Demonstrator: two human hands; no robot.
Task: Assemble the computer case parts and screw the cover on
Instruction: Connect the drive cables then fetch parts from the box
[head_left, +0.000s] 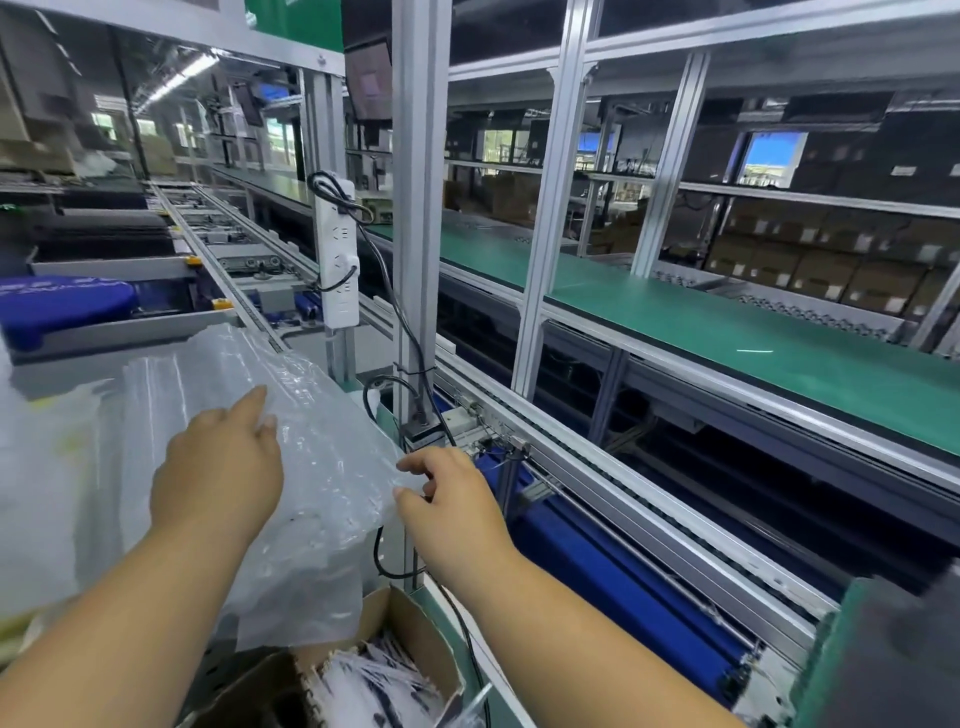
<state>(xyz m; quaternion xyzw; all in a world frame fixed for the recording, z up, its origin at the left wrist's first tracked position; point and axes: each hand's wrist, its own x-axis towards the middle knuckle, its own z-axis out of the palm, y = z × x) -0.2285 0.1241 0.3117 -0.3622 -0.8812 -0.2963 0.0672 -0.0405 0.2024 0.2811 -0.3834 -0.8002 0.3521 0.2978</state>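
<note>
Your left hand (218, 467) lies flat on top of a clear plastic bag (291, 441), fingers (260, 405) spread narrow and stretched forward, pressing the film down rather than gripping it. Your right hand (447, 499) pinches the bag's right edge between thumb and forefinger, so one hand steadies while the other can pull the film back; that split looks meant to open or strip the wrapping.

What sits inside the bag is too blurred by the wrinkled film to name; it may be a computer case part, but no case or cover shows plainly, and no screws or screwdriver can be made out. The bag rests on the desk (47, 374) at your left, just beside the conveyor rail (597, 452).

Below your arms an open cardboard box (384, 665) holds small packets, close enough to reach. A black cable (395, 322) hangs from the power strip (337, 249) on the post just beyond the bag; mind it as you pull. The job seems at an early, unwrapping stage.
</note>
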